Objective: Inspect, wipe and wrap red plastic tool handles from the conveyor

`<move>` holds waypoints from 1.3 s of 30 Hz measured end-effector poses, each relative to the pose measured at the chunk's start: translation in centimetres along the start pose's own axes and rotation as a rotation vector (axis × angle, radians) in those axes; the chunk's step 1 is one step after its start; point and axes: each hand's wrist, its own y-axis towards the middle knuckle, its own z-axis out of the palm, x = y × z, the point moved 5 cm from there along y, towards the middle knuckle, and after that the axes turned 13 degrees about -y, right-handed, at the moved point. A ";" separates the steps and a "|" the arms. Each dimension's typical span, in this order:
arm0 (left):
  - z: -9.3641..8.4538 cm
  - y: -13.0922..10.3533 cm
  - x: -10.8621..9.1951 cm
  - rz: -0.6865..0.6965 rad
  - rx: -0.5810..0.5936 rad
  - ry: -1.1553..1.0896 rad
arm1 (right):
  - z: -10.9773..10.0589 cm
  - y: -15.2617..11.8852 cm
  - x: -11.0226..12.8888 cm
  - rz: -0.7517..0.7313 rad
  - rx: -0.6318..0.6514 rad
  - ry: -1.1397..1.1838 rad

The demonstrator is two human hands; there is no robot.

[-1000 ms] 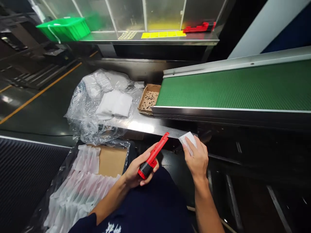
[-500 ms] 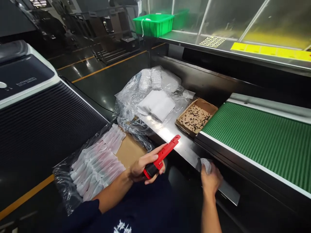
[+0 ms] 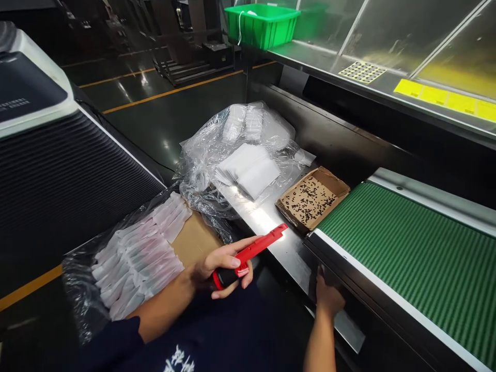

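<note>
Metal counter (image 3: 292, 261): white sheets (image 3: 253, 173) amid clear plastic (image 3: 199, 160); carton (image 3: 331, 180), dark bits (image 3: 310, 201) inside, at the end of the green belt (image 3: 406, 253). Left hand (image 3: 220, 263): clasping one red-and-black tool (image 3: 256, 250) before the counter. Right hand (image 3: 329, 298): shadowed beside the belt, hold indiscernible from here.

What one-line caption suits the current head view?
Left hand holding a red and black part, near a green conveyor and a cardboard tray.

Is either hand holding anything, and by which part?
The left hand holds a red-and-black tool by its black end. Whether the right hand holds anything cannot be told.
</note>
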 end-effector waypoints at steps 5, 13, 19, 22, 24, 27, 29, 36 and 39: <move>1.0 1.2 0.5 -0.109 -0.031 0.036 | -1.8 -2.9 -1.3 0.046 -0.157 0.061; 2.1 2.1 2.3 -0.216 -0.019 0.095 | -2.0 -8.5 -2.8 0.002 -0.247 0.242; 2.2 1.2 3.7 -0.249 -0.036 0.151 | -2.2 -11.3 -1.9 0.004 -0.180 0.377; 2.5 0.9 4.4 -0.277 0.003 0.142 | -2.9 -12.9 -0.4 0.019 -0.140 0.463; 2.7 0.8 4.9 -0.294 0.033 0.112 | -3.6 -14.1 0.6 0.033 -0.117 0.531; 2.8 0.6 5.8 -0.349 0.093 0.038 | -4.8 -15.9 2.1 0.037 -0.061 0.666; 2.7 0.6 6.5 -0.395 0.119 -0.021 | -5.7 -16.9 2.8 0.020 -0.017 0.766; 2.1 0.5 9.7 -0.433 0.099 -0.002 | -10.3 -19.9 3.7 -0.051 0.131 1.095; 2.1 0.5 10.7 -0.359 0.036 0.140 | -11.8 -21.1 3.8 -0.068 0.178 1.140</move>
